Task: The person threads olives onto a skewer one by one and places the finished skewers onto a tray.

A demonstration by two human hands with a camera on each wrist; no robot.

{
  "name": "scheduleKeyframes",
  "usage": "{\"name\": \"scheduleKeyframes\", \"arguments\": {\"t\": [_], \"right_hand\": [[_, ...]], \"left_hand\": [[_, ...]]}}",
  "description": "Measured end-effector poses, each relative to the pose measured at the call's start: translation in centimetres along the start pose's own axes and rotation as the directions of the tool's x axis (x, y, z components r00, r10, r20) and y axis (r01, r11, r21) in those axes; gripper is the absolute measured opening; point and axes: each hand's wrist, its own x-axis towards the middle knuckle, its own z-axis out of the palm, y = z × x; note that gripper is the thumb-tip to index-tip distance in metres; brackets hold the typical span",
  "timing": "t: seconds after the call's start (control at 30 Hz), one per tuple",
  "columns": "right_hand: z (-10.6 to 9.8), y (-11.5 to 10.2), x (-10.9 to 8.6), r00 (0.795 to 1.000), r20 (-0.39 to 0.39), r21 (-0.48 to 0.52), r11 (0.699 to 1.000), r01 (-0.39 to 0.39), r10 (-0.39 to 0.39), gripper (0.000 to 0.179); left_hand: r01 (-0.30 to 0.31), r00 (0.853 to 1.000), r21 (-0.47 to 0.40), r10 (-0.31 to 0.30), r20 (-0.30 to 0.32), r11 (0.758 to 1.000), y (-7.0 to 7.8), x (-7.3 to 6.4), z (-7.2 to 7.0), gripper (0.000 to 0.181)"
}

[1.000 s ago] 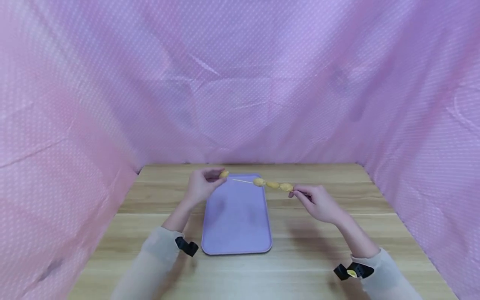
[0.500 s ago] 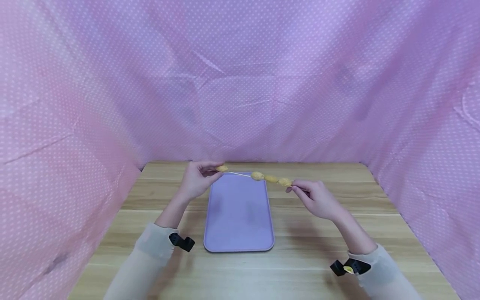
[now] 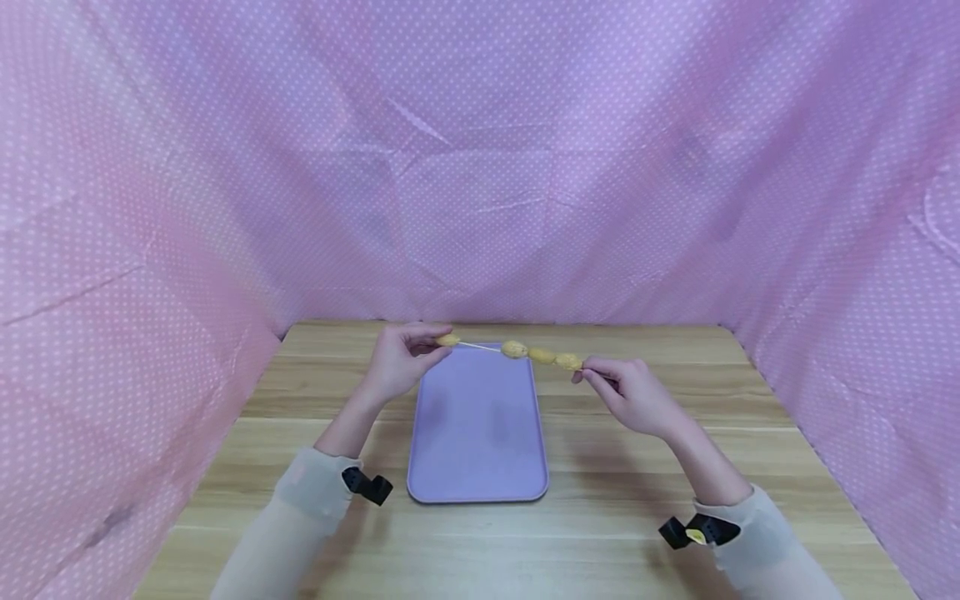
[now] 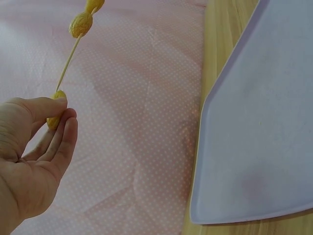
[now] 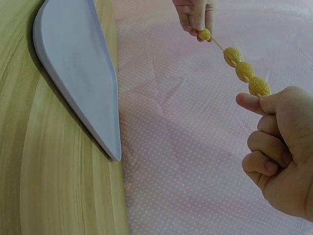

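Note:
A thin skewer (image 3: 480,346) runs between my hands, tilted slightly down to the right, above the far end of the tray. Three yellow, wrinkled oval balls (image 5: 244,71) are threaded on it, close to my right hand (image 3: 633,396). That hand pinches the skewer's end between thumb and forefinger, right against the last ball, its other fingers curled in. My left hand (image 3: 401,362) pinches another yellow ball (image 4: 56,110) between thumb and fingers. The skewer's other tip meets this ball's end; a bare stretch of stick shows between it and the threaded ones.
A lilac rectangular tray (image 3: 477,442) lies on the wooden table (image 3: 637,517) below the hands. Pink polka-dot cloth (image 3: 480,208) walls in the table at the back and both sides. Black cameras (image 3: 367,486) are strapped to both sleeves.
Both hands appear slightly higher in the head view than a second ago, partly from a small camera shift. The left hand's ball now lines up with the skewer's tip. Both grips stay the same.

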Motion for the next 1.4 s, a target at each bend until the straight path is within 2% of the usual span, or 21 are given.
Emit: {"name": "scheduleKeyframes", "arguments": {"t": [0.23,0.33,0.5,0.63,0.7,0.8,0.9,1.03,1.17,1.4], "right_hand": [[-0.3,-0.3,0.1,1.0,0.01,-0.019,1.0,-0.001,0.002,0.023],[-0.4,-0.4,0.2,1.0,0.008,-0.023,1.0,0.001,0.0,0.023],[-0.5,-0.5,0.2,1.0,0.001,-0.033,0.999,0.006,-0.006,0.022],[-0.6,-0.7,0.2,1.0,-0.005,-0.034,0.999,0.016,-0.016,0.021],[-0.6,-0.8,0.3,1.0,-0.011,-0.027,0.999,0.022,-0.023,0.022],[-0.5,-0.8,0.3,0.999,-0.026,-0.018,0.999,0.037,-0.037,0.021],[-0.4,-0.8,0.3,0.998,-0.039,-0.017,0.998,0.054,-0.054,0.022],[-0.2,-0.9,0.2,0.997,-0.044,-0.007,0.998,0.067,-0.068,0.023],[-0.1,-1.0,0.3,0.997,-0.042,0.001,0.998,0.063,-0.062,0.022],[0.0,-1.2,0.2,0.998,-0.035,-0.009,0.999,0.054,-0.054,0.022]], "left_hand": [[0.068,0.997,-0.017,-0.068,0.033,0.998,0.0,-0.3,-0.2,0.03],[0.108,0.994,-0.057,-0.106,0.036,0.993,-0.1,-0.5,-0.2,0.031],[0.159,0.986,-0.172,-0.163,-0.013,0.972,-0.3,-0.5,0.4,0.035],[0.206,0.966,-0.298,-0.242,-0.089,0.932,-0.5,-0.7,1.1,0.036],[0.207,0.957,-0.359,-0.265,-0.12,0.91,-0.6,-0.7,1.4,0.031],[0.182,0.953,-0.414,-0.264,-0.15,0.892,-0.7,-0.8,1.6,0.024],[0.147,0.955,-0.448,-0.244,-0.166,0.882,-0.8,-0.8,1.8,0.031],[0.147,0.955,-0.487,-0.251,-0.156,0.861,-0.9,-1.0,2.0,0.036],[0.171,0.952,-0.487,-0.27,-0.141,0.857,-0.9,-1.1,2.2,0.035],[0.164,0.953,-0.513,-0.271,-0.139,0.843,-0.5,-1.2,2.7,0.046]]}}
